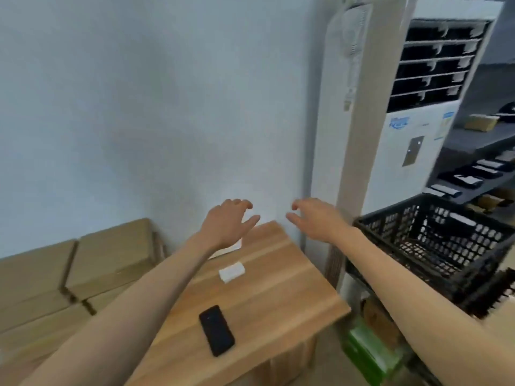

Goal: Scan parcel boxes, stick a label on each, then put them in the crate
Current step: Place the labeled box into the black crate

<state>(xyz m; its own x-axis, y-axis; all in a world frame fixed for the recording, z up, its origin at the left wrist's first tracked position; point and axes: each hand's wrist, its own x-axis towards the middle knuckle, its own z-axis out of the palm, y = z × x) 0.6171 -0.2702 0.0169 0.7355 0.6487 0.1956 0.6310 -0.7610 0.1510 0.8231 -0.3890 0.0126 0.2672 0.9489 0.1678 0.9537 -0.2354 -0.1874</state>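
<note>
Both hands — left hand (228, 221), right hand (315, 218) — hover spread and empty above the table (278, 288). The parcel boxes (83, 266) lie stacked to the left — nearer the left hand.

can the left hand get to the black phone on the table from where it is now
Probably yes: the left hand is empty, and the black phone lies uncovered on the wooden table nearer the person.

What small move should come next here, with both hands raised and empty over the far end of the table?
Probably swing the left hand down to the stacked cardboard boxes beside the table and take one. Both hands hold nothing, the right hand included, no parcel lies on the table, and the phone and white label roll wait there untouched. The black crate stands ready at the right.
</note>
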